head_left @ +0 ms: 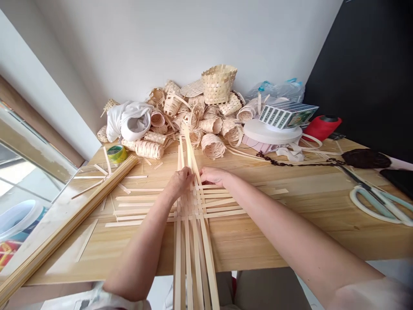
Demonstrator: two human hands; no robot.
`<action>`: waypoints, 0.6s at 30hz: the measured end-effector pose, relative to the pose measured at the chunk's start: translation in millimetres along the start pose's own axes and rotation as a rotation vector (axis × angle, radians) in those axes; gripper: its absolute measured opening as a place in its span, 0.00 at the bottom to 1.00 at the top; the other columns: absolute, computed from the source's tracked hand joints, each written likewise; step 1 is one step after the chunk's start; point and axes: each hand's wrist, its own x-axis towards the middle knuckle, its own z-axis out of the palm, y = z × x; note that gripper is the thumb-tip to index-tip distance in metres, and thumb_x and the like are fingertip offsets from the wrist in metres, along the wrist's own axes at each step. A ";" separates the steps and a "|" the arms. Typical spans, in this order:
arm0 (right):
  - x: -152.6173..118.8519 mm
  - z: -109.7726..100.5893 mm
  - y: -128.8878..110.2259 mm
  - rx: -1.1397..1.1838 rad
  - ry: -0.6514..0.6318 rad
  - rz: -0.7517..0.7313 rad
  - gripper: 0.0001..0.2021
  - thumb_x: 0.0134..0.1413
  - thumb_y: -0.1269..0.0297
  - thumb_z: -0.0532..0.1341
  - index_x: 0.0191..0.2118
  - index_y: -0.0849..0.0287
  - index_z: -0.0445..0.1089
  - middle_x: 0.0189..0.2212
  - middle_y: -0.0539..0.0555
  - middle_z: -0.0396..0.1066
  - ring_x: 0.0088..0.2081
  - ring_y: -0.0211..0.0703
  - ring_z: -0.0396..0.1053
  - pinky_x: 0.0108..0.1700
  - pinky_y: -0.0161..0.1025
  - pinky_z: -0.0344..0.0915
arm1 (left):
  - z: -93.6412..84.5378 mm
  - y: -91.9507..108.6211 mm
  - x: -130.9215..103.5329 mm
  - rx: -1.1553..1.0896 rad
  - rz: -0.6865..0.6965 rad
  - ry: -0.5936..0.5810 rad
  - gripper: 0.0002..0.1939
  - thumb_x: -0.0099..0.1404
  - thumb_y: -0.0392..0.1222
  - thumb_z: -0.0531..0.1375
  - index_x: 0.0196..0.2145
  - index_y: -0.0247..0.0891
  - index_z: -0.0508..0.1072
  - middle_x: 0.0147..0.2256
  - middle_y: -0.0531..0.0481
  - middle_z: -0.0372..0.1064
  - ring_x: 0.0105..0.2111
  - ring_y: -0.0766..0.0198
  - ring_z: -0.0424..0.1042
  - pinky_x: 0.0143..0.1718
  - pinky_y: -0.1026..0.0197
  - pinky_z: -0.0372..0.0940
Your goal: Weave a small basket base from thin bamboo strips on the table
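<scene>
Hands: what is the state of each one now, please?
Left hand: closed on the strips.
Right hand: at the strips, partly hidden; its grip cannot be told.

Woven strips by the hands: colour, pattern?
Woven strips: pale straw, crossing in a checkered weave; head view.

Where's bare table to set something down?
Best: table between right forearm and scissors. Smaller: near edge, between weave and right forearm. Crowded: far side, piled with baskets; left, with strip bundle and loose strips.
</scene>
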 end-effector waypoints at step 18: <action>-40.3 15.5 28.2 -0.822 0.549 -0.401 0.05 0.49 0.73 0.57 0.27 0.58 0.66 0.29 0.51 0.67 0.34 0.40 0.62 0.35 0.34 0.54 | -3.4 -5.3 6.6 -0.055 -0.084 0.076 0.06 0.57 0.34 0.52 0.32 0.37 0.68 0.26 0.52 0.66 0.21 0.69 0.65 0.24 0.67 0.59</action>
